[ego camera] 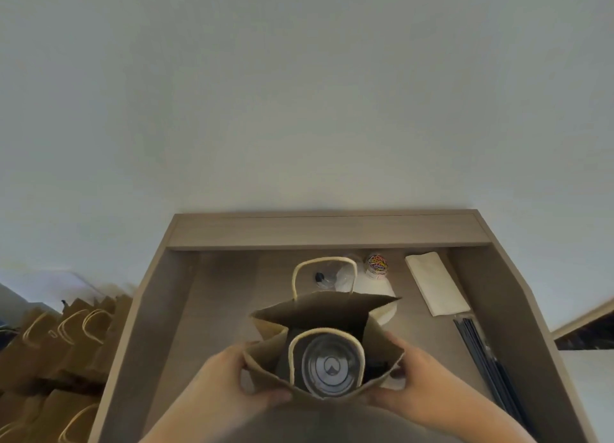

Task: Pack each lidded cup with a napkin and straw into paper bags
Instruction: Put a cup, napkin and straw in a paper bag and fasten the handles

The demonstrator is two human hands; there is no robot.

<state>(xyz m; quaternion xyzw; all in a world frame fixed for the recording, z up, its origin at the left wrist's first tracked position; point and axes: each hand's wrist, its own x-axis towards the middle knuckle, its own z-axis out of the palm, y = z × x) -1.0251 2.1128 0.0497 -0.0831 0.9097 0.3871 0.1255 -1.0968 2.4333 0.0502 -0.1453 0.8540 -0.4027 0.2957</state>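
A brown paper bag (319,309) with cream rope handles stands open on the wooden desk (206,309). Inside it a clear lidded cup (330,366) stands upright, with something dark beside it at the right. My left hand (229,379) grips the bag's near left rim. My right hand (415,376) grips the near right rim. A stack of white napkins (437,283) lies at the back right. Black straws (488,359) lie along the right side.
Behind the bag stand a small jar of coloured paper clips (377,264), clear cups (329,276) and a white round object (387,304). Several handled paper bags (66,336) stand off the desk at the left. A raised ledge (329,231) and wall close the back.
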